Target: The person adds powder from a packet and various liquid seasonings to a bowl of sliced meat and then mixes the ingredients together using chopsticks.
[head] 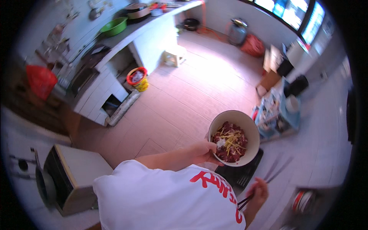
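Note:
My left hand (207, 152) grips the rim and side of a round, light-coloured bowl (253, 135), tilted a little towards me. Inside lie pieces of dark red raw meat (241, 141), topped with thin yellowish strips (230, 138) and a small heap of white powder or grains (220, 143). To the lower right, my right hand (258, 191) is closed around a pair of dark chopsticks (273, 174), whose blurred tips point up and away, apart from the bowl. A black flat appliance (241, 175) shows partly under the bowl.
Beyond the bowl stands a light-blue rack (293, 120) with containers. A tiled counter (155, 24) at the upper left carries a green basin (114, 27). On the tiled floor are a yellow bin (141, 85) with a red liner, a small stool (175, 55) and a red bag (253, 46).

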{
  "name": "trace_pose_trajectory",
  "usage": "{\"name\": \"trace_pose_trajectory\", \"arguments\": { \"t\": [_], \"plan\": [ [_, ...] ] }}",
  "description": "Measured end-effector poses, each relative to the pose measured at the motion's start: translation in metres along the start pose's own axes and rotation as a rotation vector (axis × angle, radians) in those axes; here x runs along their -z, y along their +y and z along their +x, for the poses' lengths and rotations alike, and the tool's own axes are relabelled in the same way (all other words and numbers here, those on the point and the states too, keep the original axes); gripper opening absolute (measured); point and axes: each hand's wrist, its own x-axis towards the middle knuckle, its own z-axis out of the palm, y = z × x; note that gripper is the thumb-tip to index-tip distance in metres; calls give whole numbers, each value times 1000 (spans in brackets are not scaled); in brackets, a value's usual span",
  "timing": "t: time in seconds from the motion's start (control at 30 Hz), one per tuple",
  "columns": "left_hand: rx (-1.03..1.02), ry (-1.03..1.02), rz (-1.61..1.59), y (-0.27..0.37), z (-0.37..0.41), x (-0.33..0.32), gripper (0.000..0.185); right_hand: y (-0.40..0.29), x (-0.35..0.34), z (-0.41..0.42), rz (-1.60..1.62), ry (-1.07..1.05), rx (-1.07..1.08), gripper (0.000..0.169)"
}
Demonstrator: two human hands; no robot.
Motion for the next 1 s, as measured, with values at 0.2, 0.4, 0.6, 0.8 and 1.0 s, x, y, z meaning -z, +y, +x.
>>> {"name": "trace_pose_trajectory", "arguments": {
  "t": [0.2,0.4,0.6,0.8,1.0],
  "plan": [
    [-481,221,74,-71,4,-10,78,28,77,71,237,-475,10,30],
    [-781,311,-101,-87,-3,-61,72,4,145,201,258,-541,117,32],
    [-1015,403,-262,-86,47,-25,65,47,88,341,287,-491,271,24],
    [-1260,491,-204,-70,129,49,66,97,-36,393,453,-997,412,18],
    [-1364,438,-206,-61,191,146,63,140,-178,378,-57,-1438,1155,14]
  ]
}}
